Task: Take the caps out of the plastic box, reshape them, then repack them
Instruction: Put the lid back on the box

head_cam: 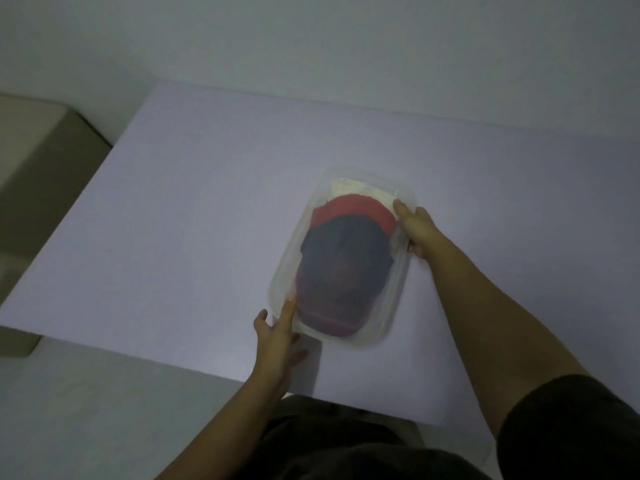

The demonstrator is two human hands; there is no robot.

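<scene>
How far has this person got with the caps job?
Done: nothing; the dark blue cap, red cap and cream cap all lie in the plastic box. In hand: the left hand touches its near corner, the right hand grips its right edge. Left: removing, reshaping, repacking.

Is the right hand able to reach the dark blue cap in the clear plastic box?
Probably not yet: right hand grips the clear plastic box's rim, and a hazy lid seems to cover the dark blue cap.

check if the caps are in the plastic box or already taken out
In. A dark blue cap, red cap and cream cap lie stacked inside the clear plastic box; none on the table.
</scene>
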